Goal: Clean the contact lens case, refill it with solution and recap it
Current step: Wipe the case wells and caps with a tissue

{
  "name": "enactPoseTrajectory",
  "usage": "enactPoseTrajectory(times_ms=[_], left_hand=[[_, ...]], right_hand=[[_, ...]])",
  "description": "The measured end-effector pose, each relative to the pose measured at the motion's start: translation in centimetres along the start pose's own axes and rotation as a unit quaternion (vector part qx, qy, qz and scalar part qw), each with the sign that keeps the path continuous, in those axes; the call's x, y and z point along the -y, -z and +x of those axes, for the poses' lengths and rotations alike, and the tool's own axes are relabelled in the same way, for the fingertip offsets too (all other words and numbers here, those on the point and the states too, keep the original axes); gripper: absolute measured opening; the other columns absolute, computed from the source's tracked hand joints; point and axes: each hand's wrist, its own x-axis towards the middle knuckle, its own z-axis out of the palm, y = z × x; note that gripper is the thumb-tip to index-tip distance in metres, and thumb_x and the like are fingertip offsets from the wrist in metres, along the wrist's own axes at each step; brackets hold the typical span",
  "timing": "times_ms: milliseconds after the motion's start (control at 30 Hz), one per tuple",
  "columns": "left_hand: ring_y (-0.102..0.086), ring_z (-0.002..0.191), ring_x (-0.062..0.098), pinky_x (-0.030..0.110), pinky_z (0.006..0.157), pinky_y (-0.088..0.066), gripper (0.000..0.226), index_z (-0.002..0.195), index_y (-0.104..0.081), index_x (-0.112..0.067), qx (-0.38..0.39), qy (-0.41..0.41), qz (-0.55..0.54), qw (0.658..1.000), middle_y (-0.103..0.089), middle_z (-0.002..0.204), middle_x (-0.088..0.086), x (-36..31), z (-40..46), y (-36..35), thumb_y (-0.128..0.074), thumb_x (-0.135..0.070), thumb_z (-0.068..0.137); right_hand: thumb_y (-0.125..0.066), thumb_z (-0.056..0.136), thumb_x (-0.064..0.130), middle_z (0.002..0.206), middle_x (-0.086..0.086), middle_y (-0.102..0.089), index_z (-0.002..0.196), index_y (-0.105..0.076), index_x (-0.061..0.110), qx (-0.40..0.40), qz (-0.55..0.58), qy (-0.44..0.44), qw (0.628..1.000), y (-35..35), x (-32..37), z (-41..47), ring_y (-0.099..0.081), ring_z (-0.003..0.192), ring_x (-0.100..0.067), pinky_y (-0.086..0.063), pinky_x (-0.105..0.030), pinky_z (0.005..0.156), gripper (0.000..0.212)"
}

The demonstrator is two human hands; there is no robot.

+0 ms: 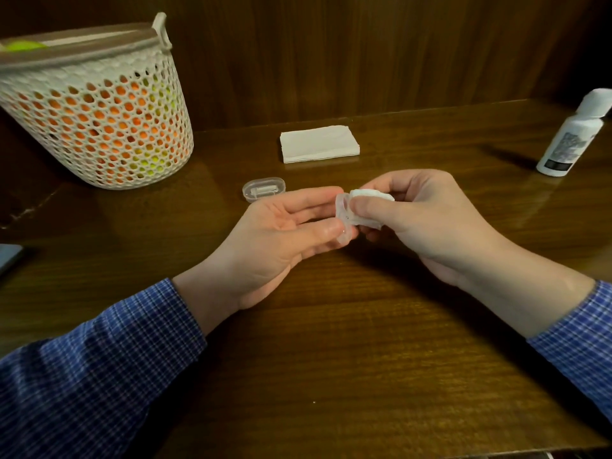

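My left hand point(291, 230) pinches a clear contact lens case point(342, 220) between thumb and fingers, held on edge above the table. My right hand point(417, 213) grips a folded white tissue point(371, 207) and presses it against the case. The case's clear lid point(264, 190) lies on the table just behind my left hand. A white solution bottle point(571, 135) with a white cap stands at the far right. Part of the case is hidden by my fingers and the tissue.
A stack of folded white tissues point(319, 144) lies at the back centre of the wooden table point(331, 359). A white mesh basket point(99, 107) holding orange and green items stands at the back left. A dark flat object point(10, 258) sits at the left edge.
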Motion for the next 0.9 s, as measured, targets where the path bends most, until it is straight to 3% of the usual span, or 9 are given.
enactPoseTrajectory(times_ms=[167,400,600,733,900], left_hand=[[-0.069,0.118,0.024,0.03,0.091,-0.058,0.038,0.116,-0.077,-0.025,0.025,0.003,0.007,1.0,-0.073,0.124,0.009,-0.04,0.12,0.06,-0.074,-0.018,0.079],[-0.074,0.106,0.024,0.028,0.081,-0.059,0.031,0.114,-0.078,-0.02,0.029,0.046,-0.024,0.998,-0.075,0.119,0.012,-0.44,0.27,0.34,-0.07,-0.022,0.084],[-0.075,0.1,0.017,0.025,0.08,-0.059,0.026,0.108,-0.081,-0.022,0.028,0.042,-0.034,0.998,-0.077,0.113,0.007,-0.33,0.2,0.31,-0.068,-0.022,0.086],[-0.074,0.102,0.02,0.026,0.081,-0.059,0.028,0.109,-0.08,-0.021,0.035,0.037,-0.024,0.998,-0.077,0.115,0.008,-0.24,0.25,0.29,-0.071,-0.024,0.083],[-0.075,0.1,0.017,0.025,0.079,-0.059,0.025,0.107,-0.081,-0.023,0.038,0.033,-0.018,0.999,-0.078,0.111,0.005,-0.29,0.17,0.19,-0.068,-0.02,0.086]], right_hand=[[-0.078,0.086,0.017,0.085,-0.005,-0.078,0.086,-0.082,0.013,0.062,0.009,-0.029,0.998,0.06,0.2,-0.08,-0.071,0.072,-0.009,-0.052,-0.02,0.058,0.006],[-0.074,0.086,0.011,0.089,-0.005,-0.078,0.082,-0.083,0.018,0.099,0.0,-0.03,0.995,0.43,0.48,-0.06,-0.068,0.077,-0.009,-0.052,-0.02,0.061,0.012],[-0.07,0.09,0.008,0.067,-0.003,-0.071,0.079,-0.083,0.012,0.137,0.018,-0.074,0.988,0.65,0.61,0.07,-0.063,0.062,-0.006,-0.052,-0.019,0.055,0.018],[-0.068,0.09,0.007,0.063,0.0,-0.066,0.08,-0.081,0.007,0.143,0.016,-0.088,0.986,0.84,0.66,0.08,-0.06,0.057,-0.004,-0.049,-0.017,0.052,0.017],[-0.067,0.088,0.0,0.067,-0.004,-0.066,0.1,-0.072,-0.002,0.144,0.073,-0.174,0.971,0.9,0.66,0.45,-0.057,0.051,-0.009,-0.047,-0.022,0.049,0.013]])
